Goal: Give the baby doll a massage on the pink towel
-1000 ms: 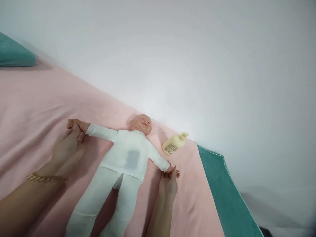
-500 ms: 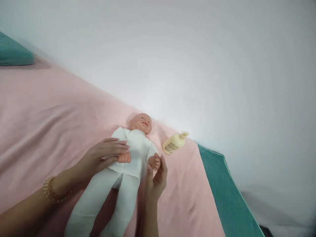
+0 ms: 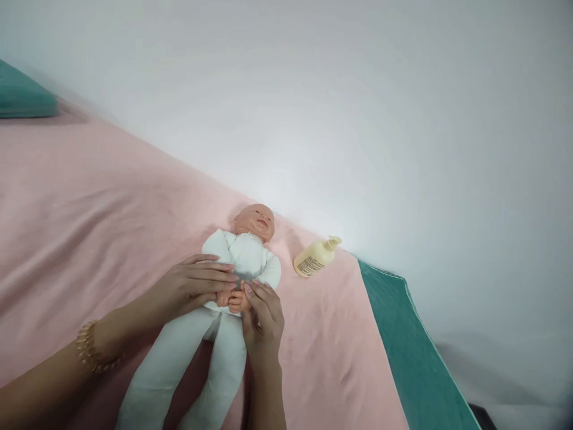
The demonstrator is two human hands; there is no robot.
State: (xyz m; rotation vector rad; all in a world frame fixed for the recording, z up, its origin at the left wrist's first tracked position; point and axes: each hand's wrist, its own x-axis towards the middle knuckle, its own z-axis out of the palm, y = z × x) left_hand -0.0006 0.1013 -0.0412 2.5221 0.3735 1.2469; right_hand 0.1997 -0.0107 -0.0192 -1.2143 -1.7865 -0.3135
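A baby doll (image 3: 250,248) in a white top and white leggings lies on its back on a pink sheet (image 3: 111,197). My left hand (image 3: 192,283) wears a beaded bracelet and lies over the doll's forearm, thumb below and long fingers above. Between the thumb and fingers of my right hand (image 3: 264,316) is the doll's other arm, held near its wrist. Both small doll hands meet over its belly, close to my fingertips. To the right of the doll's shoulder stands a pale yellow pump bottle (image 3: 314,258) with printed text.
A white wall (image 3: 358,119) rises behind the sheet. Green fabric (image 3: 412,340) shows along the right edge, and a green cushion-like piece (image 3: 27,95) sits at the far left. Something dark (image 3: 482,415) is partly visible at the bottom right.
My right hand has moved left, bringing the doll's arm inward across its belly beside the other doll hand. My left hand has hardly shifted.
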